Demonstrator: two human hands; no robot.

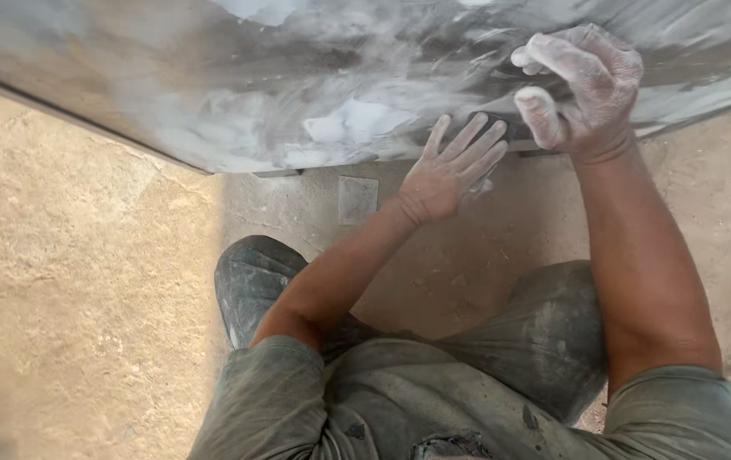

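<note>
Sandy, packed earth [67, 281] stretches beneath a grey, dust-streaked metal panel [314, 77] where a crouching person works. Pressed flat, fingers spread wide, the left hand [450, 170] bears on a small dark sanding block [495, 126] at the panel's lower edge; the right hand [582, 85], caked white, curls over the block's far end. Stiff and light by the look of it, the block seems best gripped along its sides. A square scrap [358, 199] lies on the ground nearby; the person's knees [553, 332] crowd close below.
</note>
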